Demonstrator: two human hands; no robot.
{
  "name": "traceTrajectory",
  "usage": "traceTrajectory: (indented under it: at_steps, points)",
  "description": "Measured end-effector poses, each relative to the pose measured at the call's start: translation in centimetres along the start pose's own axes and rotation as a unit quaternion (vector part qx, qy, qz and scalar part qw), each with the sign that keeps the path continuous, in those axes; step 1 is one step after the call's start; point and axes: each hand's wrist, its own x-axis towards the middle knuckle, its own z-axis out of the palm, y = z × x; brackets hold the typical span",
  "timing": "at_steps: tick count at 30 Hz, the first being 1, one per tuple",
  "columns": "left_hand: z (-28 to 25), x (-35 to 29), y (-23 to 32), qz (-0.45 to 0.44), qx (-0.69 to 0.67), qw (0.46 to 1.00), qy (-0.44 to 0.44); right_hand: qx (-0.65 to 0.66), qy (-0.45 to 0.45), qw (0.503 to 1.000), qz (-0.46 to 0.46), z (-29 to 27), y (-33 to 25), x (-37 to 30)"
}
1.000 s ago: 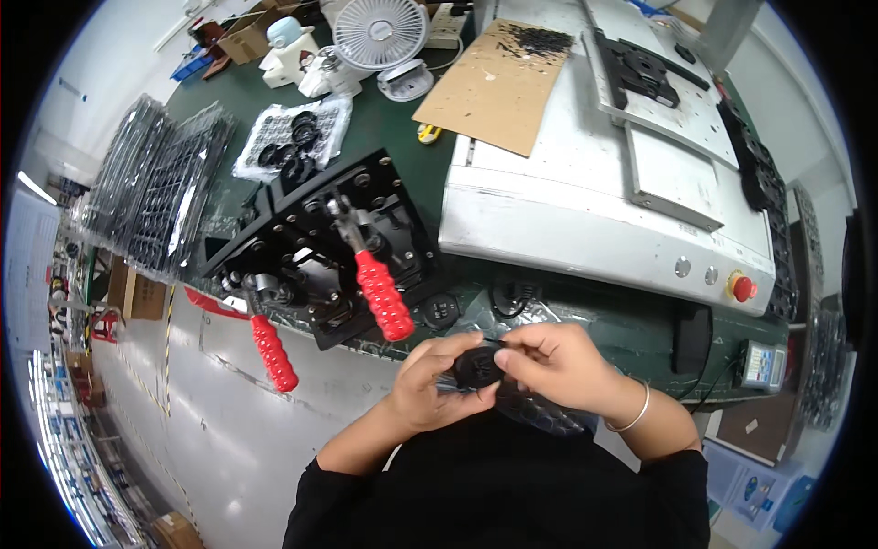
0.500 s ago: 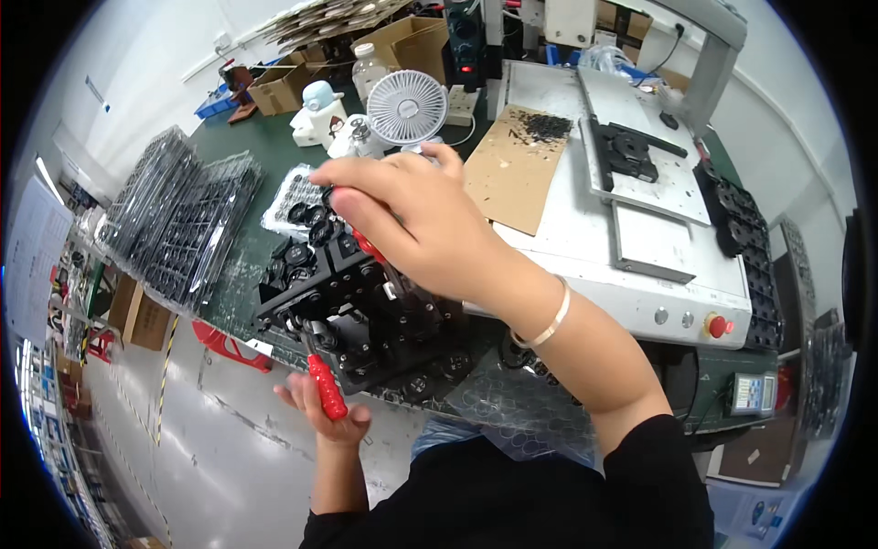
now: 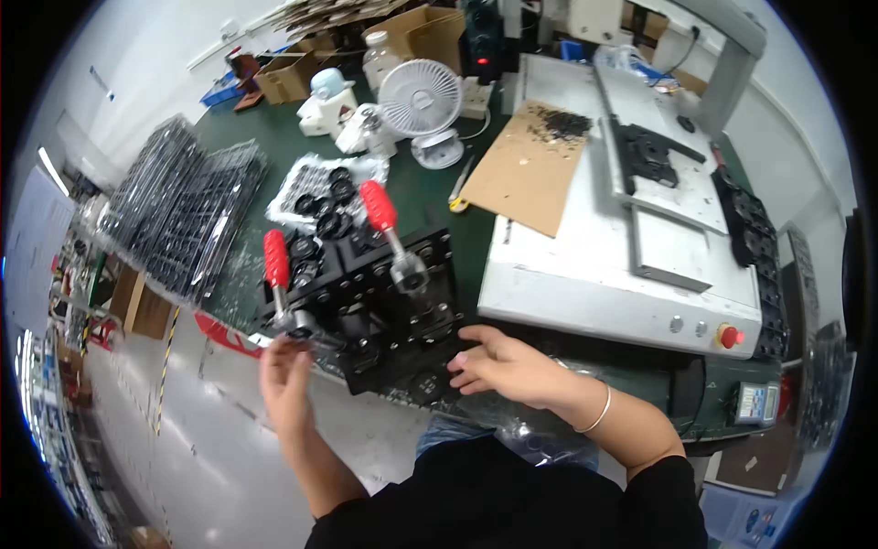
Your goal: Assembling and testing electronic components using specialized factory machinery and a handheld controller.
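Observation:
A black clamping fixture point(image 3: 370, 320) stands at the front edge of the green workbench, carrying two toggle clamps. Both the left red clamp handle point(image 3: 275, 258) and the right red clamp handle point(image 3: 378, 207) point upward, with no hand on them. My left hand point(image 3: 287, 384) is at the fixture's near left corner, below the left clamp, thumb and fingers apart. Beside the fixture's right side is my right hand point(image 3: 508, 368), its fingers loosely bent and spread close to the frame. Whether the fingertips touch the fixture is hard to tell.
Round black parts point(image 3: 334, 206) lie in a white tray point(image 3: 291, 188) behind the fixture. Stacked clear trays point(image 3: 187, 215) stand left. A white fan point(image 3: 421, 99), a yellow cutter point(image 3: 459, 194) and cardboard point(image 3: 530, 169) lie beyond. A white machine point(image 3: 567, 293) with a red button point(image 3: 730, 337) fills the right.
My left hand has let go of the left clamp handle, which swung from pointing toward me to upright. My right hand has moved from above the right handle down to the fixture's right side.

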Motion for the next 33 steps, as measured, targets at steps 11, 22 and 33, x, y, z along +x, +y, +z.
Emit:
traceTrajectory:
  at_steps: [11,22,33]
  points:
    - [5.2,-4.0,-3.7,-0.152,-0.339,0.928,-0.029,0.265,-0.002,0.964,0.017,2.1,2.0,5.8]
    - [6.7,-4.4,-3.7,-0.287,-0.323,0.886,-0.171,0.212,-0.056,0.973,0.072,1.3,3.1,2.7]
    - [8.1,-7.8,0.9,-0.268,-0.311,0.875,-0.255,0.074,-0.128,0.989,-0.010,1.0,0.7,-2.5]
